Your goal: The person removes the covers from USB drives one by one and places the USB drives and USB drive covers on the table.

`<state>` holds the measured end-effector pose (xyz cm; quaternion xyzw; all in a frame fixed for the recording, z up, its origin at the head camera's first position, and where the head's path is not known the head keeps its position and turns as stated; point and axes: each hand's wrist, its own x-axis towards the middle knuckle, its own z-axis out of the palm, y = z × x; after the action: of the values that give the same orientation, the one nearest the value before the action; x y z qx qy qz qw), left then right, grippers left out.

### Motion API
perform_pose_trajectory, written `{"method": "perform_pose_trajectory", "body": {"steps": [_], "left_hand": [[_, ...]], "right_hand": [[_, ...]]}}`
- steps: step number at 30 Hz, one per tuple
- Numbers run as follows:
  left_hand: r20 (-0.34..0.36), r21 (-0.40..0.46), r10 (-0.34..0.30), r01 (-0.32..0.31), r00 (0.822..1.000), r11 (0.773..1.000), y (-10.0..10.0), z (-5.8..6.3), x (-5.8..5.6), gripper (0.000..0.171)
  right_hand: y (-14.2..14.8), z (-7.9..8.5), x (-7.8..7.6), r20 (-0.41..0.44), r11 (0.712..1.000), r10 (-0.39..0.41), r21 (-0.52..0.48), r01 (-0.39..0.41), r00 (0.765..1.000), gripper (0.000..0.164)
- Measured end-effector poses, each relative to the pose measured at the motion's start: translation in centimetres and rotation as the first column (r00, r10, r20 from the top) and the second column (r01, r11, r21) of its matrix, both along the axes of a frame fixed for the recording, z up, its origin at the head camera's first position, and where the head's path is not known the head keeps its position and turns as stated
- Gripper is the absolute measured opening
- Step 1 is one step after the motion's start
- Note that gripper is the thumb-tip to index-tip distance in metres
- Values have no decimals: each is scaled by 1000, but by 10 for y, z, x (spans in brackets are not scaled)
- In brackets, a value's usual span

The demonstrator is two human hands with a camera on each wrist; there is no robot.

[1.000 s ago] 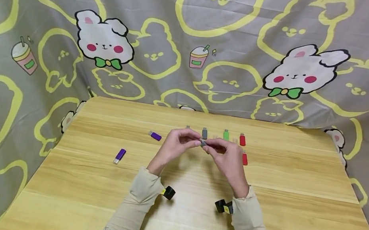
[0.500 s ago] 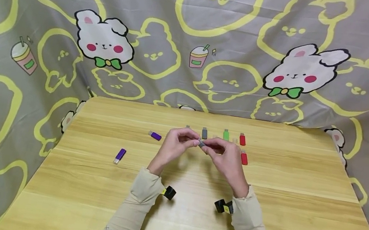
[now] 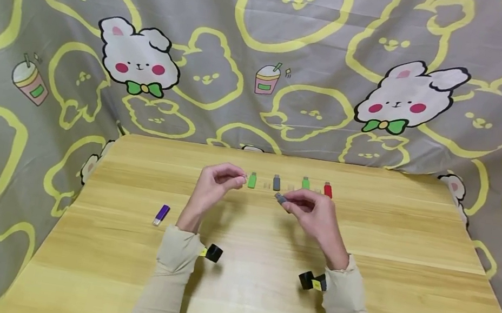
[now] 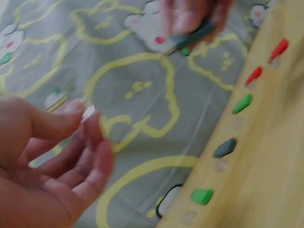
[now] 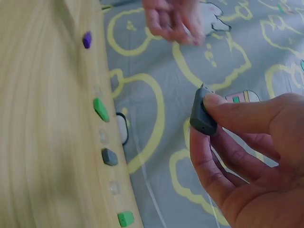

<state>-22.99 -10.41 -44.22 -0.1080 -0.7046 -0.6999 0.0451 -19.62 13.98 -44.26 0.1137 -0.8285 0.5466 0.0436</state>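
Note:
My right hand (image 3: 313, 213) pinches a dark grey USB stick (image 5: 203, 114) between thumb and fingers, its metal plug bare and pointing towards my left hand. To the left, my left hand (image 3: 216, 186) holds a small clear cap (image 4: 89, 112) between thumb and fingertips. Both hands are raised over the table, apart from each other. Just beyond them, a row of USB sticks lies on the table: a green one (image 3: 252, 180), a grey one (image 3: 276, 183), a second green one (image 3: 306, 183) and a red one (image 3: 328, 190). Another red stick (image 4: 254, 75) shows in the left wrist view.
Clear caps (image 3: 267, 186) lie between the sticks in the row. A purple USB stick (image 3: 161, 215) lies on the wooden table (image 3: 246, 309) left of my left hand. Another purple stick (image 5: 87, 40) shows in the right wrist view. A patterned curtain (image 3: 235, 6) surrounds the back and sides.
My hands were together on the grey USB stick and have drawn apart. The left moved left with the clear cap; the stick stays in the right, its metal plug now exposed.

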Motion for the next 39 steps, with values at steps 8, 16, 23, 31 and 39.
{"method": "perform_pose_trajectory", "body": {"steps": [8,16,23,31,39], "left_hand": [[56,-56,-117,120,992,991,4,-2,-2,13],[76,-77,-68,74,995,994,3,-2,-1,14],[78,-95,-75,82,994,992,0,-4,-1,17],[63,-124,-74,82,995,989,-1,-8,-2,10],[81,-138,-71,82,994,987,0,-10,-1,10]], "right_hand": [[16,-4,-3,-25,1000,2,-10,-2,1000,23],[23,-5,-5,1,998,-53,-26,53,999,19],[37,-8,-9,4,991,-135,-21,135,991,19],[47,-20,-17,-16,973,-225,47,226,974,18],[40,-39,-21,-2,950,-254,190,250,967,17]]}}
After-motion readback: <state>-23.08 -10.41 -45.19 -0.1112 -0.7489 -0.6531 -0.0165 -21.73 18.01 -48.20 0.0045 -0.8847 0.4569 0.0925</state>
